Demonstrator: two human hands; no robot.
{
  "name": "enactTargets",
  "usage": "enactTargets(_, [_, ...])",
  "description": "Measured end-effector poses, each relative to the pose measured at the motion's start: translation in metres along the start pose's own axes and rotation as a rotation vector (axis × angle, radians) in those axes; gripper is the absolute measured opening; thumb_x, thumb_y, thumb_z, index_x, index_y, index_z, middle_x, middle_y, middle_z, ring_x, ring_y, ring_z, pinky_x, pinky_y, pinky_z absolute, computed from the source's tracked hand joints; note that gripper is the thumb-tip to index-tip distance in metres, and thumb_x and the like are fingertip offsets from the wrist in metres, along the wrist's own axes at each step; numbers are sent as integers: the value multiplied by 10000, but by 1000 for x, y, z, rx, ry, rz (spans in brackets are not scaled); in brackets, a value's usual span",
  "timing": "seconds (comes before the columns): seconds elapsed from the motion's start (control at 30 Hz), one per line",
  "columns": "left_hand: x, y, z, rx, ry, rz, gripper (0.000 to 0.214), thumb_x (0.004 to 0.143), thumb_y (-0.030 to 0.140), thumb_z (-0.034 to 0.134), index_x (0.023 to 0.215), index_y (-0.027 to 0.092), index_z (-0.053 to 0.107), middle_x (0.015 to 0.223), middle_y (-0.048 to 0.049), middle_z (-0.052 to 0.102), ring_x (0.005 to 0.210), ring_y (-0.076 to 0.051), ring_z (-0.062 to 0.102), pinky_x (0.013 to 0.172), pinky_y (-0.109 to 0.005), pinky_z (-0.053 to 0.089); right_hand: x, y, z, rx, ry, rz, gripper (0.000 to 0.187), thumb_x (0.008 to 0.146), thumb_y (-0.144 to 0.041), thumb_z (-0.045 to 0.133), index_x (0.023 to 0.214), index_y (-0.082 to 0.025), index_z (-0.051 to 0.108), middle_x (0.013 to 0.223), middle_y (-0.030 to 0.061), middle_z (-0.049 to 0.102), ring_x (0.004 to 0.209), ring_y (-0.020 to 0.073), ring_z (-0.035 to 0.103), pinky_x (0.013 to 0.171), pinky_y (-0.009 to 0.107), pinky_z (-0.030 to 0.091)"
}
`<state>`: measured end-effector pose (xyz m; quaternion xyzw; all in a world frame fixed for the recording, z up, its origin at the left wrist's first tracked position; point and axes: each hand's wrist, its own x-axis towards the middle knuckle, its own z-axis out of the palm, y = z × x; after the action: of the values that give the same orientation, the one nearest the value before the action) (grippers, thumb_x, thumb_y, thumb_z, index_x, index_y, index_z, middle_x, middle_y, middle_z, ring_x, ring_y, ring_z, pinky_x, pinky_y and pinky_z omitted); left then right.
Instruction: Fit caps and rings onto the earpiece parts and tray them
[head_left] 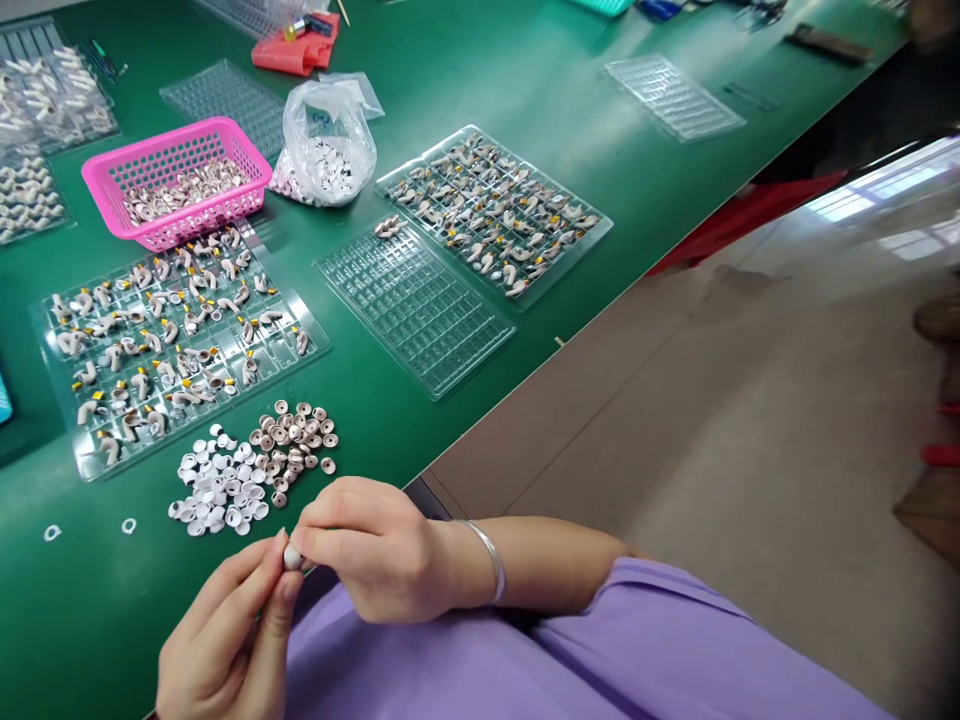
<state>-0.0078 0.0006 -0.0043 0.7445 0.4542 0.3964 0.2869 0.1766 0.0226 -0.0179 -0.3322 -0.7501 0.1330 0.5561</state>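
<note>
Close to the table's front edge, my left hand (pixel 232 625) and my right hand (pixel 375 550) meet fingertip to fingertip. Both pinch a small pale round cap (pixel 293 557), and the fingers cover part of it. Just beyond them lies a loose pile of white round caps (pixel 221 485). Touching that pile on its right is a heap of beige round caps (pixel 296 440), each with a hole in the middle. Two small white rings lie at the left, the nearer ring (pixel 129 525) beside the white pile.
Clear plastic trays hold curved beige pieces with orange tabs: a left tray (pixel 180 350) and a right tray (pixel 499 210). Between them lies a mostly bare tray (pixel 420 310). A pink basket (pixel 176 215) and a plastic bag (pixel 330 150) of small parts stand behind.
</note>
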Motion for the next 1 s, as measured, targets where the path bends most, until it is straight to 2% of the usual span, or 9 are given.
enactTargets(0.17, [0, 5, 3, 54, 69, 28, 552, 751, -18, 725, 1187, 320, 717, 1077, 23, 752, 824, -130, 710, 821, -220, 571, -2, -3, 3, -63, 25, -9, 197, 842, -23, 442, 908, -90, 615, 736, 102, 666, 685, 168, 604, 627, 269, 549])
enactTargets(0.33, [2, 10, 8, 28, 141, 8, 486, 726, 4, 747, 1116, 293, 756, 1047, 0, 775, 794, -177, 730, 776, -281, 604, -7, -4, 5, -148, -10, -76, 214, 861, -59, 440, 1003, -81, 599, 757, 111, 668, 702, 195, 621, 627, 299, 551])
enactTargets(0.47, [3, 10, 14, 29, 205, -4, 481, 715, 0, 751, 1098, 292, 762, 1022, 3, 784, 791, -181, 734, 786, -292, 606, -7, -3, 5, -199, -11, -120, 213, 867, -60, 440, 1000, -63, 607, 765, 123, 669, 703, 208, 632, 624, 315, 554])
enactTargets(0.57, [4, 6, 15, -16, 201, -33, 448, 734, 4, 737, 1082, 285, 766, 1016, -3, 782, 802, -181, 736, 770, -284, 611, -5, -2, 5, -117, 10, -19, 212, 863, -43, 467, 1017, -85, 606, 811, 116, 678, 747, 186, 648, 666, 287, 567])
enactTargets(0.77, [12, -5, 7, -162, 44, -117, 352, 816, 77, 705, 1077, 308, 748, 1007, 20, 772, 847, -156, 739, 756, -223, 605, 5, -1, 3, 200, 36, 240, 51, 945, -118, 537, 948, -147, 579, 818, 84, 698, 755, 131, 652, 711, 231, 573])
enactTargets(1.0, [14, -6, 5, -107, 55, -125, 292, 817, 104, 712, 1024, 303, 764, 965, 18, 788, 805, -166, 749, 731, -231, 612, 6, -1, 1, 249, -32, 315, 49, 967, -171, 528, 940, -149, 563, 808, 84, 700, 734, 136, 645, 707, 253, 567])
